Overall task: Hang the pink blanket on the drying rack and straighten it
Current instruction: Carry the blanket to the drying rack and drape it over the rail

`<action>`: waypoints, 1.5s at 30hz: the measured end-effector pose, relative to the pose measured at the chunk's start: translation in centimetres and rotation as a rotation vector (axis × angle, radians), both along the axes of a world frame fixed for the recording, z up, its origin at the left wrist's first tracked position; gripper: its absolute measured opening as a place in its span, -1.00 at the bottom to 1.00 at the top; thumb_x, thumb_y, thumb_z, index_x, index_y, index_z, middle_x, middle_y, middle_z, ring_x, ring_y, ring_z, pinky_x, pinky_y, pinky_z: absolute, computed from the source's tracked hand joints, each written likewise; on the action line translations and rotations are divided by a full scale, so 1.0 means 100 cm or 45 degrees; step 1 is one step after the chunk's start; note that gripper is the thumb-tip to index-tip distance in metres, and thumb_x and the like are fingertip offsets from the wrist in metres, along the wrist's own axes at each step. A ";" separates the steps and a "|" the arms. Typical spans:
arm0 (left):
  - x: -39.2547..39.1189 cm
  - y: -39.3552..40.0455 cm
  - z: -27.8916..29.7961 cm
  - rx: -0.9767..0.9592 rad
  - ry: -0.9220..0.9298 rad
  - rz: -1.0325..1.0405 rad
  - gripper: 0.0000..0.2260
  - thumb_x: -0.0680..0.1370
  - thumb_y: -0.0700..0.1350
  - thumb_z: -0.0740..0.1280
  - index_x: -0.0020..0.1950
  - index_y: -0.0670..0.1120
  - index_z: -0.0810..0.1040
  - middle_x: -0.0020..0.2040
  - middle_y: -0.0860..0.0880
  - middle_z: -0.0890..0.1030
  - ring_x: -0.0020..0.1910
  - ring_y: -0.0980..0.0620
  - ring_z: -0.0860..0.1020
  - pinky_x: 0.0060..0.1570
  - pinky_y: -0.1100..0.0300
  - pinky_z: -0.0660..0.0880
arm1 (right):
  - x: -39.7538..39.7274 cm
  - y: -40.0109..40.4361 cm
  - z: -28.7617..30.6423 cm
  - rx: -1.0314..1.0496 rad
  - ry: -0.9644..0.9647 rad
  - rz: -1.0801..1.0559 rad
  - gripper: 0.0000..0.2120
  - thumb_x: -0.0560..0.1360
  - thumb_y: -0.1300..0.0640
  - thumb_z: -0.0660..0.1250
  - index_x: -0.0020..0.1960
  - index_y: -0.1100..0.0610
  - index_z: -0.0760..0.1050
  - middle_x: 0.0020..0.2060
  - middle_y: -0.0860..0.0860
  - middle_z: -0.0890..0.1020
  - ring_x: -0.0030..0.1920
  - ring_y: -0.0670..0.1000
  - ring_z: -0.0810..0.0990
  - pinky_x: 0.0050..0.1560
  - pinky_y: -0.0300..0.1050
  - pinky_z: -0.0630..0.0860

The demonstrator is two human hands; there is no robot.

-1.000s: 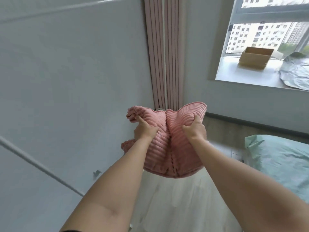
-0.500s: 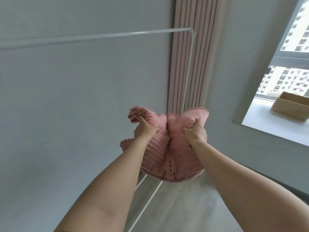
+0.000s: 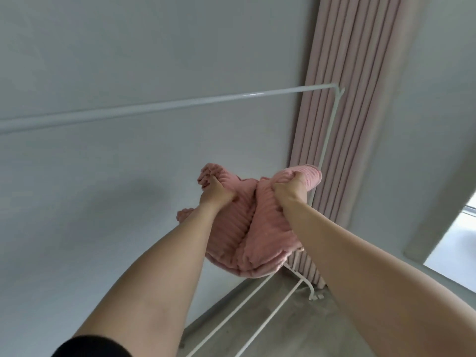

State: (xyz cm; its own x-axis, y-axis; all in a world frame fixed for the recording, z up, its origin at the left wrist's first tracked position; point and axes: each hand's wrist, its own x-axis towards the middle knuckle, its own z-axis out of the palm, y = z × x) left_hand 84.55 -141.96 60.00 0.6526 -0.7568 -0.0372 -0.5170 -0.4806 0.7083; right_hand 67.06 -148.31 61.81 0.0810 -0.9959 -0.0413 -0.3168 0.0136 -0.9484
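Note:
The pink ribbed blanket (image 3: 247,228) is bunched in a thick bundle and held up in front of me. My left hand (image 3: 215,193) grips its left fold and my right hand (image 3: 289,189) grips its right fold, both arms stretched forward. The white drying rack's top bar (image 3: 180,104) runs across the wall above and beyond the blanket, not touching it. The rack's right post (image 3: 325,148) drops behind the blanket, and its lower rails (image 3: 270,305) show near the floor.
A grey wall fills the left and centre. Pink curtains (image 3: 347,112) hang right behind the rack's post. A window opening (image 3: 458,243) shows at the far right. Grey flooring (image 3: 296,331) lies below.
My view has swung left and upward, so the bed and window slid out and the rack's top bar came lower into sight. Both hands keep the same grip on the bunched blanket.

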 end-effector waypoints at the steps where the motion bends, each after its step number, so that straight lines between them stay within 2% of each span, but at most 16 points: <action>1: 0.000 -0.004 0.007 0.009 0.000 0.003 -0.15 0.43 -0.01 0.44 0.54 -0.25 0.04 0.37 -0.20 0.46 0.30 -0.20 0.49 0.14 0.08 0.38 | 0.003 -0.006 0.008 -0.004 -0.038 0.024 -0.27 0.48 0.12 0.34 0.56 0.01 0.09 0.38 0.11 0.43 0.33 0.23 0.45 0.37 0.03 0.39; 5: 0.003 -0.017 0.036 0.007 -0.046 0.073 -0.07 0.20 0.21 0.40 0.48 -0.09 0.19 0.38 -0.14 0.43 0.35 -0.20 0.42 0.35 -0.07 0.35 | 0.017 -0.028 0.037 -0.036 -0.264 0.048 -0.35 0.48 0.26 0.27 0.52 0.00 0.19 0.31 0.08 0.48 0.31 0.17 0.47 0.32 -0.06 0.36; 7: 0.008 -0.020 0.047 0.053 -0.167 0.070 -0.05 0.29 0.30 0.38 0.57 -0.03 0.11 0.45 -0.19 0.35 0.42 -0.24 0.33 0.37 -0.11 0.32 | 0.028 -0.035 0.052 -0.075 -0.396 0.035 -0.39 0.48 0.27 0.23 0.50 -0.02 0.25 0.26 0.06 0.51 0.25 0.15 0.51 0.30 -0.05 0.44; 9: 0.013 -0.021 0.060 -0.072 -0.225 -0.030 -0.23 0.48 0.24 0.33 0.58 -0.02 0.16 0.48 -0.17 0.35 0.45 -0.18 0.32 0.38 -0.03 0.31 | 0.041 -0.040 0.069 -0.062 -0.493 0.093 -0.41 0.52 0.28 0.20 0.51 -0.05 0.24 0.25 0.05 0.51 0.20 0.12 0.54 0.24 -0.02 0.50; 13: 0.017 -0.016 0.089 -0.346 -0.303 -0.179 -0.60 0.58 0.14 0.28 0.34 -0.03 0.54 0.25 -0.02 0.60 0.25 -0.02 0.54 0.26 0.10 0.44 | 0.074 -0.036 0.088 -0.063 -0.598 0.394 -0.46 0.53 0.36 0.28 0.46 0.08 0.30 0.14 0.19 0.59 -0.19 0.03 0.58 -0.16 -0.09 0.54; 16: 0.021 -0.010 0.109 -0.488 -0.312 -0.246 -0.62 0.56 0.17 0.29 0.28 -0.01 0.58 0.19 0.05 0.63 0.18 0.05 0.57 0.20 0.15 0.47 | 0.095 -0.036 0.107 -0.082 -0.673 0.349 -0.52 0.52 0.38 0.24 0.33 -0.03 0.38 -0.19 0.04 0.60 -0.38 -0.05 0.56 -0.44 -0.24 0.55; 19: 0.024 -0.002 0.126 -0.585 -0.383 -0.356 -0.49 0.49 0.19 0.30 0.39 0.00 0.50 0.31 0.02 0.55 0.21 0.05 0.55 0.23 0.16 0.46 | 0.107 -0.046 0.132 -0.119 -0.752 0.250 -0.71 0.46 0.33 0.17 0.04 -0.01 0.43 -0.14 0.07 0.63 -0.25 0.05 0.65 -0.22 -0.09 0.66; 23: 0.015 0.002 0.148 -0.708 -0.527 -0.583 -0.33 0.45 0.30 0.32 0.50 0.05 0.36 0.45 0.07 0.40 0.41 0.15 0.35 0.39 0.20 0.30 | 0.103 -0.068 0.167 -0.150 -0.729 0.136 -0.82 0.32 0.22 0.41 -0.10 0.09 0.49 -0.17 0.03 0.64 -0.10 0.09 0.66 -0.04 -0.02 0.65; 26: 0.002 -0.005 0.153 -0.641 -0.974 -0.656 -0.11 0.36 0.31 0.45 0.59 0.13 0.15 0.56 0.00 0.20 0.56 0.08 0.10 0.48 0.13 0.15 | 0.091 -0.077 0.185 -0.071 -0.758 0.190 -0.83 0.29 0.13 0.41 -0.14 0.16 0.58 -0.21 0.07 0.69 -0.18 0.09 0.69 -0.10 -0.02 0.67; 28: 0.003 -0.016 0.152 -0.684 -1.403 -0.574 -0.09 0.35 0.28 0.43 0.60 0.05 0.16 0.55 -0.14 0.22 0.55 -0.09 0.18 0.46 0.00 0.25 | 0.087 -0.082 0.196 -0.108 -0.756 0.200 -0.86 0.38 0.13 0.34 -0.15 0.19 0.58 -0.25 0.06 0.68 -0.25 0.06 0.66 -0.23 -0.13 0.63; 30: 0.005 -0.026 0.157 -0.722 -1.576 -0.385 -0.19 0.39 0.26 0.38 0.57 0.02 0.26 0.50 -0.20 0.32 0.43 -0.19 0.36 0.31 -0.09 0.41 | 0.084 -0.083 0.209 -0.211 -0.776 0.165 -0.84 0.42 0.10 0.27 -0.18 0.18 0.57 -0.28 0.04 0.65 -0.26 0.05 0.64 -0.27 -0.13 0.57; 34: 0.007 -0.030 0.181 -1.009 -1.359 -0.074 -0.53 0.45 -0.03 0.34 0.36 -0.07 0.50 0.16 -0.10 0.60 0.01 -0.13 0.61 -0.10 -0.05 0.58 | 0.092 -0.083 0.226 -0.518 -0.663 0.174 -0.76 0.43 0.08 0.21 -0.21 0.20 0.57 -0.30 0.02 0.63 -0.27 0.02 0.59 -0.19 -0.04 0.55; 38: 0.018 -0.019 0.208 -1.185 -1.001 0.198 -0.76 0.50 -0.02 0.29 0.12 -0.10 0.48 -0.17 -0.06 0.66 -0.15 -0.18 0.62 -0.19 0.00 0.50 | 0.109 -0.093 0.235 -0.785 -0.551 0.298 -0.76 0.47 0.08 0.20 -0.11 0.15 0.61 -0.18 0.00 0.67 -0.09 0.05 0.62 -0.01 0.00 0.55; 42: 0.039 -0.009 0.219 -1.032 -0.587 0.459 -0.59 0.53 -0.10 0.27 0.36 -0.07 0.31 0.01 -0.12 0.65 0.01 -0.24 0.60 -0.12 0.07 0.41 | 0.141 -0.103 0.226 -1.010 -0.135 0.627 -0.73 0.59 0.01 0.20 0.22 0.03 0.53 0.14 -0.01 0.55 0.24 0.06 0.48 0.18 -0.09 0.33; 43: 0.041 -0.006 0.218 -1.008 -0.595 0.465 -0.46 0.51 -0.15 0.26 0.47 -0.03 0.21 0.14 -0.14 0.60 0.10 -0.23 0.58 -0.04 0.07 0.43 | 0.151 -0.105 0.219 -1.091 0.120 0.635 -0.69 0.60 -0.07 0.16 0.26 -0.04 0.53 0.23 0.02 0.49 0.32 0.10 0.40 0.28 0.02 0.25; 45: 0.045 -0.003 0.213 -0.911 -0.947 0.444 -0.29 0.46 -0.22 0.22 0.57 0.07 0.10 0.43 -0.21 0.37 0.34 -0.25 0.42 0.24 -0.08 0.42 | 0.163 -0.107 0.206 -1.190 0.573 0.606 -0.57 0.57 -0.27 0.05 0.21 -0.15 0.58 0.28 0.04 0.42 0.36 0.14 0.29 0.36 0.20 0.13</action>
State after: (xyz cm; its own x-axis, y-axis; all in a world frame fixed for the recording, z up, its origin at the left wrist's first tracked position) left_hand 89.04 -142.29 81.34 0.5125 -0.2144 0.8315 -0.8471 -0.2849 0.4486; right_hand 83.39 -158.97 82.44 0.6242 -0.5243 0.5792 -0.4146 -0.8507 -0.3232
